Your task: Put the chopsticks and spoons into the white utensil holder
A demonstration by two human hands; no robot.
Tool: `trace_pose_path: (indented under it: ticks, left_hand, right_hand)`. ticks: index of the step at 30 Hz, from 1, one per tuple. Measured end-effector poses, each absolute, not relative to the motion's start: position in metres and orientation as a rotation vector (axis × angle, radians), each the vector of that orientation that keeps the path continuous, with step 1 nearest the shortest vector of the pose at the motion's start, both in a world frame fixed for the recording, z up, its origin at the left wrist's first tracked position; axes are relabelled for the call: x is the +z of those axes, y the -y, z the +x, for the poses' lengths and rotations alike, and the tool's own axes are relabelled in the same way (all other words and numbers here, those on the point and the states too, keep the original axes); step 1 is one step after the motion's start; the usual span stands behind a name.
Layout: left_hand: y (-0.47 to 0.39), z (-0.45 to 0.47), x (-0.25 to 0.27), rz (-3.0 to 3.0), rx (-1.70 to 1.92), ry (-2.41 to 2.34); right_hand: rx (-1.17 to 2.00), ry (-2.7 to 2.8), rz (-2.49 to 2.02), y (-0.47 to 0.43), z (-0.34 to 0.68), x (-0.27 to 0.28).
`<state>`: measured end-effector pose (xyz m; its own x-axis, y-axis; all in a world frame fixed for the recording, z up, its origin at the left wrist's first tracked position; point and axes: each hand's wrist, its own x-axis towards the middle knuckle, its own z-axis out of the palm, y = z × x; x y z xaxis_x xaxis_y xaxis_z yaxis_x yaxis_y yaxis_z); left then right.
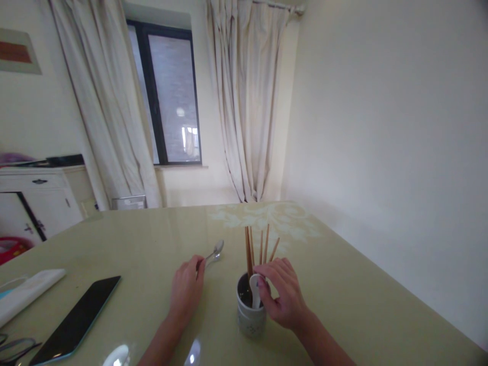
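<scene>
My left hand (pixel 187 285) is closed around the handle of a metal spoon (pixel 218 247), whose bowl points away over the table and shows as a reflection below it. At the cutlery holder, my right hand (pixel 282 291) pinches a white ceramic spoon (pixel 255 292) between thumb and fingers. The lower part of that spoon is inside the grey-white cylindrical holder (pixel 251 323), near its front rim. Several wooden chopsticks (pixel 249 249) stand in the same holder, leaning in different directions; some are partly hidden behind my right hand.
On the left of the glossy table (pixel 152 239) lie a black tablet (pixel 78 317), a white flat object (pixel 32 292) and dark-handled scissors (pixel 17 348), cut off by the frame. A wall (pixel 400 152) runs along the right edge. A white cabinet (pixel 49 203) stands far left.
</scene>
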<state>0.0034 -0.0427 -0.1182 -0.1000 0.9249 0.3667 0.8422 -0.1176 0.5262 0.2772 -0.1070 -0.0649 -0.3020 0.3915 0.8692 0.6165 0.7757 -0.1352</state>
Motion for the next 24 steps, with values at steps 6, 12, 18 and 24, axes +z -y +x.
trace_pose_path:
  ticks: [6,12,18,24]
  left_hand:
    - [0.062,0.025,-0.096,1.825,1.403,-1.682]
    - [0.081,0.048,-0.077,1.981,1.652,-1.391]
    - [0.088,0.065,-0.039,2.190,1.567,-1.122]
    - [0.087,0.076,-0.039,1.770,1.658,-1.347]
  right_hand:
    - [-0.256,1.817,-0.700,0.105,0.278,-0.066]
    - [0.001,1.645,-0.767,0.100,0.264,-0.011]
    - [0.020,1.829,-0.817,0.098,0.256,0.063]
    - [-0.226,1.744,-0.844,0.100,0.288,0.078]
